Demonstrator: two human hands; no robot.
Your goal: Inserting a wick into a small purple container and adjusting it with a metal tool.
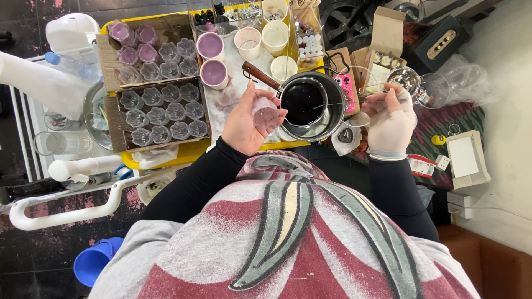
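The pot [311,102], steel with a wooden handle [259,76], sits at the yellow tray's [195,150] front edge and holds a smaller vessel of dark, near-black liquid. Two cardboard boxes [108,119] lie left of it: the near one holds twelve empty clear fluted cups [160,115] in three rows of four; the far one holds about four cups filled with purple wax [128,55] and five or so empty ones. Beside them stand two round jars [210,45] filled level with pale purple wax, and behind these about four cream jars [247,41] that look empty. An open carton [382,52] at right holds small round pieces, too small to make out. The left hand [244,124] is curled around one small cup [265,112], held tilted just left of the pot's rim and above the tray edge; the cup is clear, fluted, tinted pink-purple, and whether it holds wax I cannot tell. The right hand [391,122], in a pale glove, is pinched narrowly on a thin wick [338,103] whose line runs out over the pot; a bare metal bowl [404,78] stands just behind it. A blue cup [94,260] lies on the floor at lower left
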